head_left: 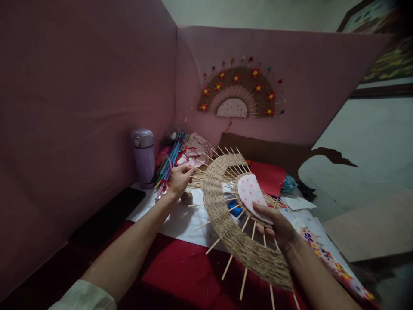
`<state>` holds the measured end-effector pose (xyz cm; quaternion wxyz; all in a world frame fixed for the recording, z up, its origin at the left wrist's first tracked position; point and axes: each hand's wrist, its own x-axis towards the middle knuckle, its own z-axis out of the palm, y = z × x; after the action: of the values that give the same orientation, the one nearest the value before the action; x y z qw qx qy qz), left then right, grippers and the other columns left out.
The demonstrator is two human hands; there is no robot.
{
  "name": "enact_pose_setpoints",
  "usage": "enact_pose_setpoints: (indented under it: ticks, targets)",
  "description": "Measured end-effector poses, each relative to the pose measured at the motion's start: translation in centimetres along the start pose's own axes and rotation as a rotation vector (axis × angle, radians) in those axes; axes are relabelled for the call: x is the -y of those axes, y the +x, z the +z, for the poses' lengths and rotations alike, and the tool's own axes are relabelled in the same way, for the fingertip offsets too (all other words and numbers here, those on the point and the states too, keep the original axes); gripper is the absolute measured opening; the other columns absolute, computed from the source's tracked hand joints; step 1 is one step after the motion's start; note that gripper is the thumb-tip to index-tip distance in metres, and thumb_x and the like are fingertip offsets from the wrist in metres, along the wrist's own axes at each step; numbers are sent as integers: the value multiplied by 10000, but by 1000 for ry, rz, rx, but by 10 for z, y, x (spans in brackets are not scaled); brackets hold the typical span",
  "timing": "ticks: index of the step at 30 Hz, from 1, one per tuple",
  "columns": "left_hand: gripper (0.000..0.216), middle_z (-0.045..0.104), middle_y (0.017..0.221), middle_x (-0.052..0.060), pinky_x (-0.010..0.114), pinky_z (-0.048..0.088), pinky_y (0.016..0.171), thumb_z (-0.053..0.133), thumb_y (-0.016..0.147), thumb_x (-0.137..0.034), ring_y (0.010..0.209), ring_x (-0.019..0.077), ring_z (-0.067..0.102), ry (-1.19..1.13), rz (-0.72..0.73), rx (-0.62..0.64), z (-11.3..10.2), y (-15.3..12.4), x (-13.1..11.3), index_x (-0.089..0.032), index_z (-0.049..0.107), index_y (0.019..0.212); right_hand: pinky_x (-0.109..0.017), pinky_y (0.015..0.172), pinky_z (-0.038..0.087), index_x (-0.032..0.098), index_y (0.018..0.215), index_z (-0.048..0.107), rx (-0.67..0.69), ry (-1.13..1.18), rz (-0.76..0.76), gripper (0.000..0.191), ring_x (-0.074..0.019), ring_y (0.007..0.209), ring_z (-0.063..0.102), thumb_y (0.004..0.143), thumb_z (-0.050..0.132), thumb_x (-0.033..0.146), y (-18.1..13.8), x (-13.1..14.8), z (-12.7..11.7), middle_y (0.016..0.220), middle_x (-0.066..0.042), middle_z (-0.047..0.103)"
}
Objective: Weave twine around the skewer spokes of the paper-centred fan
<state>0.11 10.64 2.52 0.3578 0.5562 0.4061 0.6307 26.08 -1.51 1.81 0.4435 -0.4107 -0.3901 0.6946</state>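
A half-round woven fan piece [222, 215] of tan twine wound over wooden skewers is held up over the table, with a pink polka-dot centre [250, 191]. My right hand [277, 226] grips it at that centre, thumb on the pink part. My left hand [179, 180] is closed in a pinch on the skewer tips at the fan's far left end. A finished fan [238, 92] with red flowers hangs on the pink back wall.
A purple bottle [143, 157] stands at the back left beside a bundle of coloured sticks [171, 161] and pink cloth. Red sheets [267, 176], white paper [180, 215], a floral strip [332, 260] and blue twine [288, 183] lie on the table. A pink partition [80, 107] closes the left.
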Motion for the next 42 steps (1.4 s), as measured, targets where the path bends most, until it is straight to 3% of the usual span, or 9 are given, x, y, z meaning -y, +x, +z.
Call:
enact_pose_setpoints:
  ticks: [7, 12, 19, 26, 34, 42]
  targets:
    - [210, 477, 415, -47, 195, 309, 428, 606, 685, -309, 397, 67, 404, 73, 95, -98, -2, -2, -2, -143, 587, 556, -94, 214, 222, 101, 542, 612, 13, 81, 92, 339, -14, 214, 333, 740, 620, 376, 6, -3, -10, 368, -41, 551]
    - [137, 524, 482, -38, 194, 331, 462, 632, 660, -274, 462, 78, 449, 87, 147, -99, -4, -1, -3, -143, 657, 627, -94, 217, 231, 87, 703, 669, 13, 99, 154, 283, -23, 223, 354, 744, 614, 362, 5, -1, -10, 393, -42, 573]
    - [127, 586, 532, -21, 194, 389, 510, 643, 617, -230, 526, 90, 501, 39, 148, -14, -9, 6, -5, -155, 720, 686, -103, 224, 255, 83, 778, 681, -12, 16, 100, 229, -45, 249, 415, 755, 619, 302, 3, 2, -11, 430, -56, 606]
    - [124, 616, 543, 6, 215, 443, 479, 668, 560, -209, 509, 104, 530, -45, 46, 90, -6, 6, -4, -139, 720, 647, -99, 208, 243, 69, 673, 675, -42, -39, 36, 277, -45, 219, 401, 699, 657, 344, 1, 0, -4, 392, -56, 587]
    - [133, 668, 657, 40, 216, 441, 489, 667, 553, -184, 535, 109, 560, -100, -13, 198, -1, 1, -4, -135, 723, 663, -103, 194, 243, 67, 624, 667, 49, -84, 25, 336, -46, 192, 378, 678, 665, 399, -1, 1, 0, 366, -70, 579]
    - [154, 649, 591, 46, 236, 444, 485, 655, 548, -192, 505, 124, 557, -104, -42, 242, 3, -1, 0, -119, 713, 671, -106, 194, 243, 77, 602, 648, 72, -95, 39, 348, -43, 187, 363, 696, 646, 412, -1, 0, -2, 358, -63, 571]
